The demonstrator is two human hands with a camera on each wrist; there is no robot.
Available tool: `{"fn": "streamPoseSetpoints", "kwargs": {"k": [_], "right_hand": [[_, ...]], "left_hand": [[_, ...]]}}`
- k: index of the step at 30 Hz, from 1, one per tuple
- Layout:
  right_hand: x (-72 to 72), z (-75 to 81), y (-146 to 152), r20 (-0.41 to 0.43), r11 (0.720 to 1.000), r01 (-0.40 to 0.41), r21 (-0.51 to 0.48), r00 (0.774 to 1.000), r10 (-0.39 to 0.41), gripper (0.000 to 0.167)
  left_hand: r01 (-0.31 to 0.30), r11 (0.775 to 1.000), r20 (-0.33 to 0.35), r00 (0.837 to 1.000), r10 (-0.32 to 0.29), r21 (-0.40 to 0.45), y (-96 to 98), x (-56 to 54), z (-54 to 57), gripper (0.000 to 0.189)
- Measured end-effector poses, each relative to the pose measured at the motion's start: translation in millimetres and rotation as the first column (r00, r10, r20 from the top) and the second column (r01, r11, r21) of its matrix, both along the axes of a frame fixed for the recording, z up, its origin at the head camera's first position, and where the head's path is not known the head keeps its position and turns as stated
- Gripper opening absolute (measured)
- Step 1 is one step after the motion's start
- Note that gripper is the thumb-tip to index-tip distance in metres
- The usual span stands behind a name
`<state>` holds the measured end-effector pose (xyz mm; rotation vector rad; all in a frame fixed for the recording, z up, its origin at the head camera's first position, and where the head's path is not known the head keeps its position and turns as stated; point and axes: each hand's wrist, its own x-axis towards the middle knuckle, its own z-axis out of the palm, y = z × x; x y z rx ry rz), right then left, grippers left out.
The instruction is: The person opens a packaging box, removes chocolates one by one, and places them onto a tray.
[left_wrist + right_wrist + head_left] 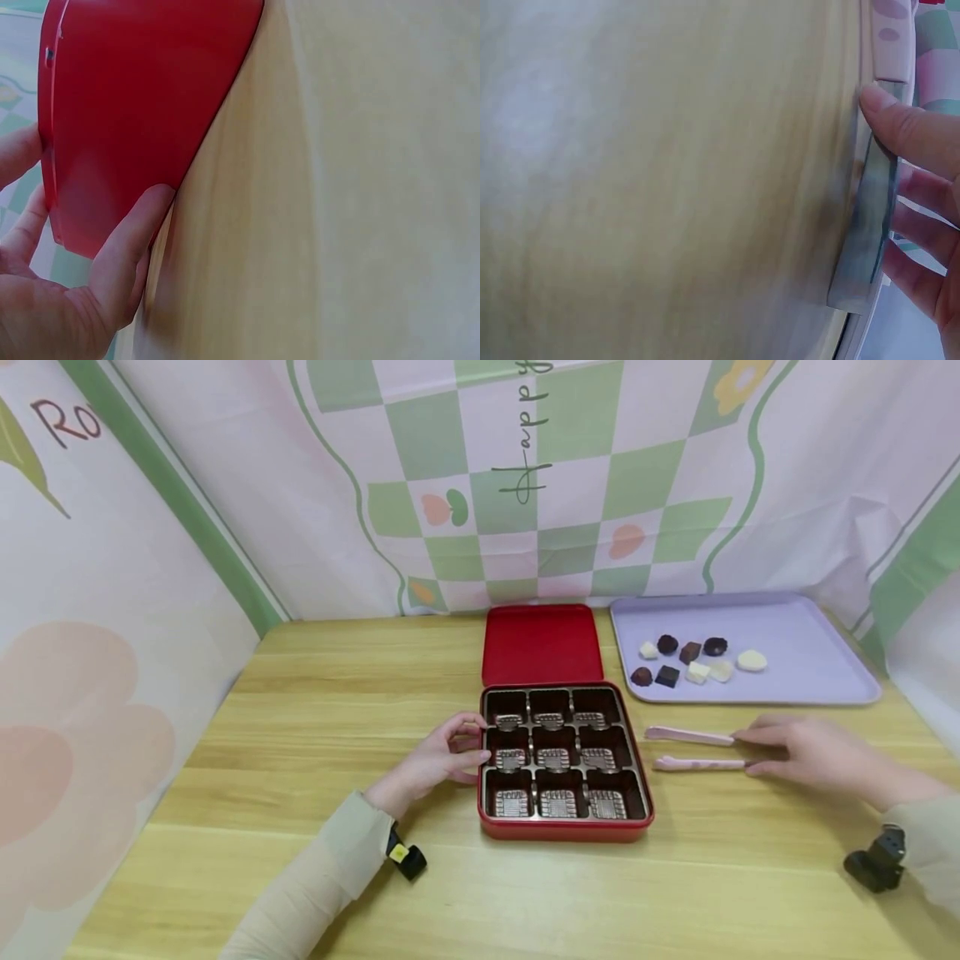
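A red tin box (566, 832) sits on the table with its lid (542, 645) folded back behind it. Inside is a brown plastic insert (534, 766) with three rows of three compartments, none holding anything. My left hand (442, 753) touches the box's left side, with fingertips at the rim and the thumb (139, 221) low on the red side wall. To the right of the box, my right hand (817, 753) holds tongs (693, 737) by their metal part (868, 217), between thumb and fingers. Their two pink arms lie spread apart, tips toward the box.
A lilac tray (810, 643) stands at the back right, beyond the tongs. On its left half lie several dark chocolates (667, 676) and white chocolates (752, 661). Patterned cloth (577, 460) hangs behind the wooden table (330, 693) and along both sides.
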<state>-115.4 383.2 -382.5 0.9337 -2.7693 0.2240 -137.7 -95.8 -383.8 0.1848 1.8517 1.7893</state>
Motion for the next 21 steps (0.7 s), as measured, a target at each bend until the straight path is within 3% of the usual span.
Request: {"fn": "streamPoseSetpoints", "kwargs": {"k": [6,13,17,21], "right_hand": [[-1.9,3.2,0,-0.040,0.999,-0.018,-0.039,0.999,0.017,0.053],[-7.2,13.9,-9,-0.076,0.977,-0.057,-0.204,0.996,0.042,0.049],[-6.5,25.2,-20,-0.064,0.965,-0.002,-0.261,0.998,-0.015,0.045],[-6.4,36.7,-32,-0.071,0.952,0.082,-0.294,0.992,-0.107,0.046]], "left_hand": [[0.009,1.000,-0.003,1.000,-0.009,0.005,0.0,1.0,-0.6,0.039],[-0.003,1.000,-0.011,1.000,0.002,-0.017,-0.7,2.8,1.3,0.039],[-0.007,1.000,-0.015,1.000,0.006,-0.029,-1.7,2.8,2.5,0.039],[-0.003,0.998,-0.062,0.998,-0.001,-0.067,-3.8,2.9,4.2,0.039]]}}
